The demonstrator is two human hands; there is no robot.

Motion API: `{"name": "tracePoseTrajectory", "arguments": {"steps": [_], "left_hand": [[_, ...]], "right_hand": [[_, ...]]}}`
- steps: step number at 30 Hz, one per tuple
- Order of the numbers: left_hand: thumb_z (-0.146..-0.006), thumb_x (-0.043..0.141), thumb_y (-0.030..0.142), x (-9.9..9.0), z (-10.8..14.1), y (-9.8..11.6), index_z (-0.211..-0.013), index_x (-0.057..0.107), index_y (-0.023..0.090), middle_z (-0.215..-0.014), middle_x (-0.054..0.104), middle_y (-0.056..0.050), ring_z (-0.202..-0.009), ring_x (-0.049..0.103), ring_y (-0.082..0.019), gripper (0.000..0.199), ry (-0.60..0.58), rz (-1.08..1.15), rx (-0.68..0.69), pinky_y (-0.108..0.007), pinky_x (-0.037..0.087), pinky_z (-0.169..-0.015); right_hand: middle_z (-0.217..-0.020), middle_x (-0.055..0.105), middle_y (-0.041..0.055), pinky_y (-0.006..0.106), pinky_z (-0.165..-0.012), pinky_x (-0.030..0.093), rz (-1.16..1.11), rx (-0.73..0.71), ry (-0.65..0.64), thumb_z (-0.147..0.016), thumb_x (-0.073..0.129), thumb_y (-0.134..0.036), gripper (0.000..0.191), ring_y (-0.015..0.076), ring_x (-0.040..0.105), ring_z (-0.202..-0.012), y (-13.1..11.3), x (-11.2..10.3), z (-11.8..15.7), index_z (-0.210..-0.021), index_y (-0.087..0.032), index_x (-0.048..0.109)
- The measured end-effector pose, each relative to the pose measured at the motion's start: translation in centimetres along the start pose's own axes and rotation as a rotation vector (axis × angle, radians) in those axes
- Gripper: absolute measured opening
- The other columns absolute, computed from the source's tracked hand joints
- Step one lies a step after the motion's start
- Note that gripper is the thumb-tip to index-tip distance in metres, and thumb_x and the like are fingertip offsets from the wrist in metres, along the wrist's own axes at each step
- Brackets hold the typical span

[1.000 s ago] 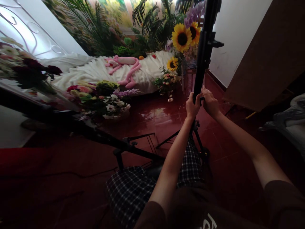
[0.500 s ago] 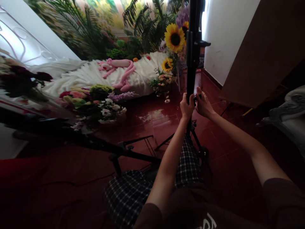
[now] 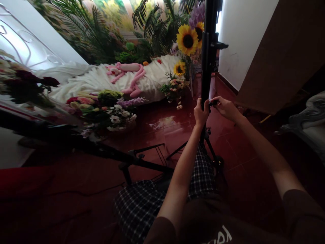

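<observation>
Our left hand [image 3: 201,113] is closed around the black pole of a stand [image 3: 206,67], its fingers wrapped right round the metal just below a small black knob [image 3: 213,102] that juts out on the pole's right side. Our right hand [image 3: 226,109] reaches in from the right, its fingers [image 3: 218,101] drawn almost shut in a pinch on that knob. We cannot tell how firmly they bite, since the grip is small and partly hidden. The pole stands upright in our view, rising out of the top of the frame, with the stand's spread legs [image 3: 217,162] below it on the red tile floor [image 3: 162,135].

Compared with half a second ago, the right hand has moved out to the right, away from the pole, and now only its fingertips reach the knob. The left hand has barely shifted.

Beyond the pole stand sunflowers [image 3: 188,40] and a spray of small roses [image 3: 174,86]. Further left, a pink plush toy [image 3: 132,73] lies on white fabric [image 3: 101,79], and a second black stand [image 3: 101,149] slants across the lower left, in front of a flower arrangement [image 3: 114,117].
</observation>
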State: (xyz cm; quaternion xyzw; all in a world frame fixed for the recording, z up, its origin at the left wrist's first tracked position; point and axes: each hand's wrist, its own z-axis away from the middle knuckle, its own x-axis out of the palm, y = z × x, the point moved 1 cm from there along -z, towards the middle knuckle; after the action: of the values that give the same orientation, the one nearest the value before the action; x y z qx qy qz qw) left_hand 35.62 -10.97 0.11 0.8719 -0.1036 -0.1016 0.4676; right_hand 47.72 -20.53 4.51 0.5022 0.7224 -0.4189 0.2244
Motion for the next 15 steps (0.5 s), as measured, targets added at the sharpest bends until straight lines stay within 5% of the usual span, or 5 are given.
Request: {"name": "tracePoseTrajectory", "arguments": {"steps": [3, 10, 15], "left_hand": [[-0.092, 0.043, 0.067, 0.0, 0.0, -0.2, -0.103, 0.064, 0.018, -0.07, 0.067, -0.004, -0.068, 0.066, -0.015, 0.055, 0.004, -0.023, 0.001, -0.024, 0.046, -0.064], [-0.093, 0.046, 0.064, 0.2, 0.0, -0.2, -0.111, 0.065, 0.019, -0.077, 0.07, -0.006, -0.072, 0.068, -0.016, 0.052, 0.005, -0.046, -0.032, -0.024, 0.049, -0.067], [-0.094, 0.046, 0.062, 0.2, 0.1, 0.0, -0.112, 0.065, 0.017, -0.082, 0.072, -0.007, -0.079, 0.07, -0.017, 0.052, -0.007, -0.058, -0.029, -0.024, 0.05, -0.071]], "right_hand": [[-0.096, 0.075, 0.0084, 0.038, -0.083, 0.056, 0.166, 0.009, 0.043, -0.097, 0.053, -0.033, 0.021, 0.0236, 0.072, -0.088, -0.2, 0.0, 0.2, -0.108, -0.02, 0.066], [-0.136, 0.066, 0.0074, 0.036, -0.107, 0.052, 0.213, -0.048, 0.288, -0.104, 0.035, -0.025, 0.032, 0.0184, 0.06, -0.13, -0.5, 3.1, 2.0, -0.116, -0.023, 0.064], [-0.147, 0.056, 0.0074, 0.041, -0.116, 0.045, 0.267, -0.001, 0.217, -0.098, 0.034, -0.015, 0.042, 0.0202, 0.047, -0.142, 2.6, 5.8, 3.4, -0.131, -0.023, 0.059]]}}
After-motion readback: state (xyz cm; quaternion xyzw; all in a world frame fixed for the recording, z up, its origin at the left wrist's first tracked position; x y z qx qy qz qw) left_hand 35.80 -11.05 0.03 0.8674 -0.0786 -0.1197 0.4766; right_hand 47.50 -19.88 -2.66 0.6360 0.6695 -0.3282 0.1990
